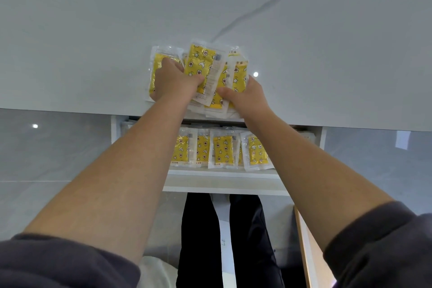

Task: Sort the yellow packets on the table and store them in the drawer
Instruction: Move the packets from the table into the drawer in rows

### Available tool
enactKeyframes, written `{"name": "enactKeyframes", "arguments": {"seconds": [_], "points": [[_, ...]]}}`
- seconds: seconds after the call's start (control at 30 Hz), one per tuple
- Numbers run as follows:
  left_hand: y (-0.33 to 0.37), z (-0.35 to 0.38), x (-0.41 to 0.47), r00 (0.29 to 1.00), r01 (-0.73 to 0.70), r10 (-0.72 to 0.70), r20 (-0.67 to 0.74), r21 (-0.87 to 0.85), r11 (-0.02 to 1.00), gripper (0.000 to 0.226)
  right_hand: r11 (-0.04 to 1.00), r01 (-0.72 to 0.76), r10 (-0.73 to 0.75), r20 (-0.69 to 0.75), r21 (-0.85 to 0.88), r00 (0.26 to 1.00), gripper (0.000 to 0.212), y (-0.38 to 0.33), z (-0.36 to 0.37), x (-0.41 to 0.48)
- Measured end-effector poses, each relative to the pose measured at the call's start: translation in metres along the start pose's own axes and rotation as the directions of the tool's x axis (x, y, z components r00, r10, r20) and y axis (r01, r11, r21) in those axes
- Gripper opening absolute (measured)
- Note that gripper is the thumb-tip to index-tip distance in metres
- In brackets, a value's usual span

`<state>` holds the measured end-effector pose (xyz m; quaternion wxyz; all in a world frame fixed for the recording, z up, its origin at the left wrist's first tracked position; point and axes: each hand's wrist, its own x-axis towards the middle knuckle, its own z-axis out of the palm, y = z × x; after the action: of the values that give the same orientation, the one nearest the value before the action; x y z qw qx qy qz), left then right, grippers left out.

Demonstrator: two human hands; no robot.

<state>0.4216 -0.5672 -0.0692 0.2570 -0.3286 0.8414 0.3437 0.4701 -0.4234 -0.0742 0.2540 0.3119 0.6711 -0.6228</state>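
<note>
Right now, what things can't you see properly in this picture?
- Head view: how many are in the pile of yellow packets. They overlap, and the left hand and right hand gripping them cover some.
- Head view: the left side of the drawer, hidden behind the left forearm.
- Head view: the printing on the packets, too small and blurry to read.

Left hand (174, 83), right hand (245, 97), both curled.

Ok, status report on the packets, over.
Left hand and right hand grip the packet pile at table edge. Drawer open below, stored packets inside. Nothing blocking.
</note>
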Motion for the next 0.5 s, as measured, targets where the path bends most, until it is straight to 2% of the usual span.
{"name": "enactKeyframes", "arguments": {"seconds": [0.2,0.3,0.4,0.5], "points": [[-0.003,-0.012,-0.003,0.995,-0.072,0.072,0.071,0.001,0.997,0.055,0.975,-0.067,0.048,0.094,0.213,0.994,0.034,0.013,-0.004,-0.004],[-0.003,-0.017,-0.004,0.990,-0.100,0.105,0.096,-0.059,0.993,0.056,0.949,-0.092,0.054,0.131,0.302,0.990,0.038,0.018,-0.005,-0.007],[-0.004,-0.017,-0.002,0.981,-0.116,0.134,0.138,-0.132,0.984,0.059,0.926,-0.118,0.066,0.152,0.360,0.986,0.038,0.019,-0.005,-0.007],[-0.006,-0.016,0.000,0.979,-0.118,0.140,0.150,-0.149,0.982,0.071,0.909,-0.150,0.088,0.174,0.390,0.981,0.038,0.018,-0.002,-0.004]]}}
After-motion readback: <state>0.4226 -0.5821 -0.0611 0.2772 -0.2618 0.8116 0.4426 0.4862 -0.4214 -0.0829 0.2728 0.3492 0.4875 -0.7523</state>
